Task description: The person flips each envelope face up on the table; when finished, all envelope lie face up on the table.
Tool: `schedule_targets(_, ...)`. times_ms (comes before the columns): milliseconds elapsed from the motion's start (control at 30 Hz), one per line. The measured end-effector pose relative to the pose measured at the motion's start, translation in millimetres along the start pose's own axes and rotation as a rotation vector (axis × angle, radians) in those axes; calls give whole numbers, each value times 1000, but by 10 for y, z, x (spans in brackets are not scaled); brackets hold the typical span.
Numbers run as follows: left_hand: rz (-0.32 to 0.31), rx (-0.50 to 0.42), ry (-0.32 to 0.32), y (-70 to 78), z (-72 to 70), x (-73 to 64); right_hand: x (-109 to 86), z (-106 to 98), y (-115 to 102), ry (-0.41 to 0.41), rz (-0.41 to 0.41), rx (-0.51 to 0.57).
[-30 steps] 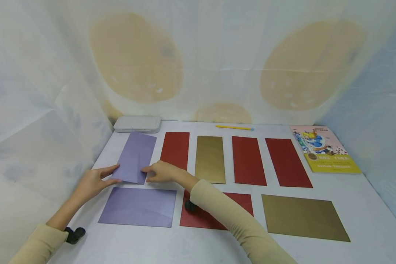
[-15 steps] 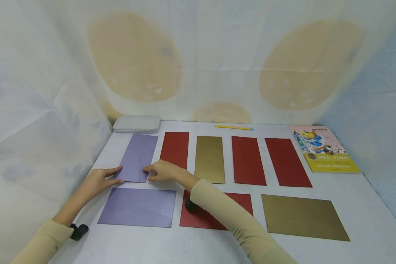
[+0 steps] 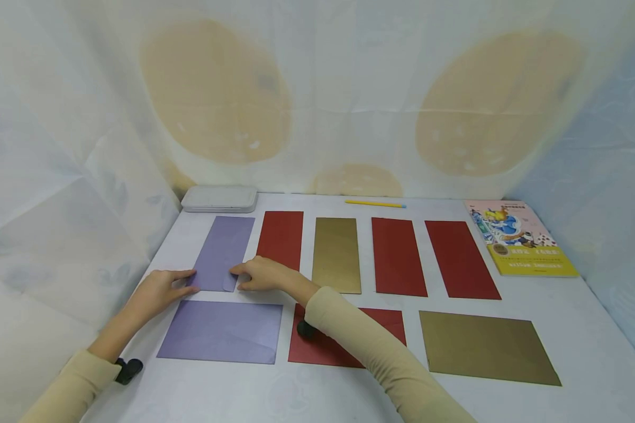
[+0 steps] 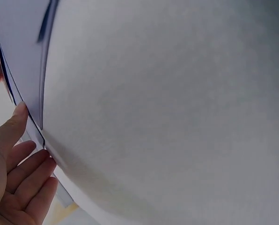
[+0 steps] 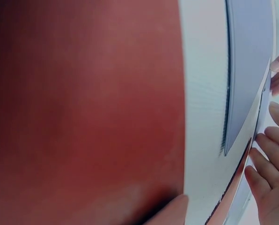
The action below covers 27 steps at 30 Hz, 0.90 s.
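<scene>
A narrow lilac paper [image 3: 223, 247] lies on the white table between the two hands, with a small crease at its lower right corner. My left hand [image 3: 157, 295] touches its left edge with thumb and fingertips spread. In the left wrist view the thumb meets the paper edge and the other fingers are only slightly bent. My right hand [image 3: 267, 274] reaches across and touches the right edge near the lower corner. Loosely extended fingers of the right hand [image 5: 273, 168] show in the right wrist view. A wider lilac sheet [image 3: 221, 332] lies just nearer.
Red paper [image 3: 279, 238], gold paper [image 3: 336, 255] and two more red papers [image 3: 399, 257] stand in the same row. Nearer lie a red sheet [image 3: 386, 322], partly under the right sleeve, and a gold sheet [image 3: 489, 348]. A pale case [image 3: 219, 199], yellow pencil [image 3: 374, 204] and book [image 3: 521, 238] sit behind.
The narrow lilac paper has shifted slightly right and settled flatter; the raised fold near its lower corner has gone down. My left hand has moved slightly right with it; my right hand has hardly moved.
</scene>
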<state>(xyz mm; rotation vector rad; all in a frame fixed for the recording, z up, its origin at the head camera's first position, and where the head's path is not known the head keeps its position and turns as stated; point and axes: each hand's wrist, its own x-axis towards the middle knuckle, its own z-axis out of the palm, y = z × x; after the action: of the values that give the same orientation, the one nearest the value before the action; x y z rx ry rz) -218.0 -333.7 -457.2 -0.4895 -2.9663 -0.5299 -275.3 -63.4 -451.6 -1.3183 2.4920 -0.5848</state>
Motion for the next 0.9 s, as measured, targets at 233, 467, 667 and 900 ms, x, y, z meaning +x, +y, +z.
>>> schedule_targets(233,9,12,-3,2,-15,-17,-56,-30,1,13,-25,1)
schedule_targets(467,129,-39,0,107,-8,21,-277,-163,45,7,-88,-43)
schedule_targets(667,228,-93,-24,321,51,117,-525,-289,160,6,-80,-45)
schedule_targets(900,318,-101,-50,609,153,282,-773,-435,323,0,-25,-13)
